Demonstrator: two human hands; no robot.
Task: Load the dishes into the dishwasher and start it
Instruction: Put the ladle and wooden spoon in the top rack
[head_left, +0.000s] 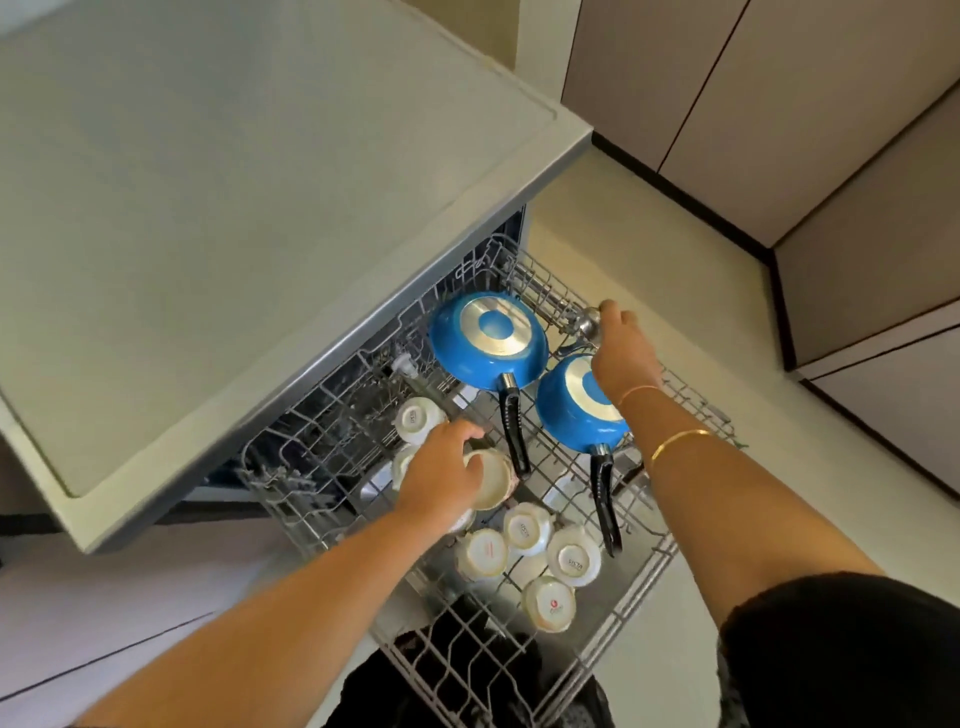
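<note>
Holding cups (524, 529) and pans (488, 339), rack (647, 569) extended.

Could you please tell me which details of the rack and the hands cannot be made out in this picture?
- Head view: the metal item in the right hand is mostly covered by fingers.
- The cup under the left hand is partly covered.
- Print on the bowls is too small.
</note>
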